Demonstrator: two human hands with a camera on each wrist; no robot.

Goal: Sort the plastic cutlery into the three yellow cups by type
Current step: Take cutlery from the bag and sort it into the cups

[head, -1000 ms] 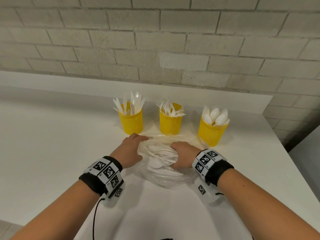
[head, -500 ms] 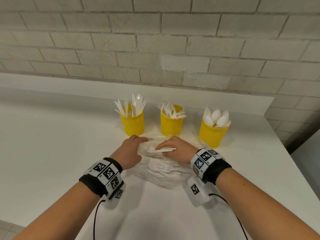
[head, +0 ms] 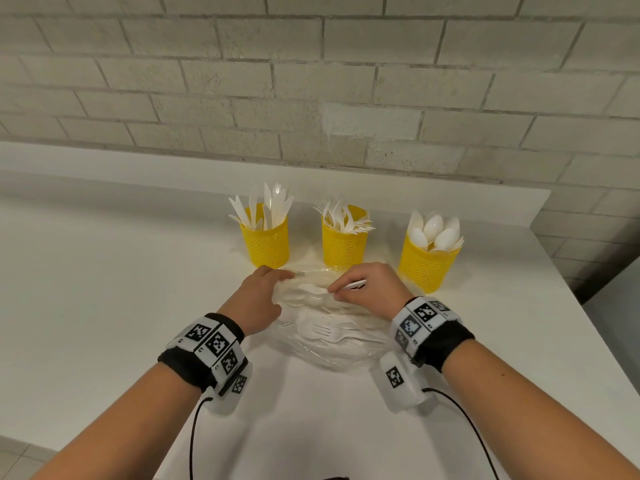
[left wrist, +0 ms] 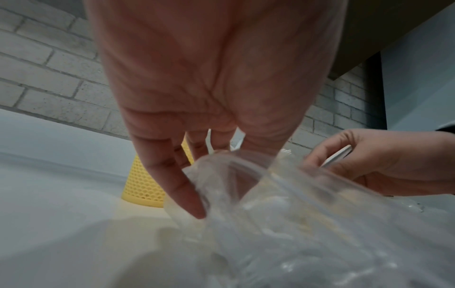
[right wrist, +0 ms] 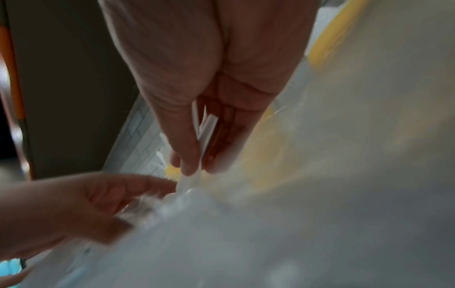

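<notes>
Three yellow mesh cups stand in a row on the white counter: the left cup [head: 266, 244] holds knives, the middle cup [head: 343, 242] forks, the right cup [head: 427, 263] spoons. In front of them lies a clear plastic bag [head: 332, 344] with loose white cutlery inside, a fork [head: 325, 332] showing on top. My left hand [head: 263, 292] grips the bag's left rim [left wrist: 221, 161] with curled fingers. My right hand [head: 367, 289] pinches white cutlery handles [right wrist: 205, 132] between thumb and fingers at the bag's mouth; their working ends are hidden.
A grey brick wall [head: 311, 98] rises behind a raised white ledge [head: 138, 174]. The counter's right edge [head: 568, 282] drops off just past the spoon cup. Bare counter [head: 104, 289] stretches to the left of the bag.
My right hand has risen out of the bag's middle to its far mouth, now pinching white handles. The left hand has stayed on the bag's left rim.
</notes>
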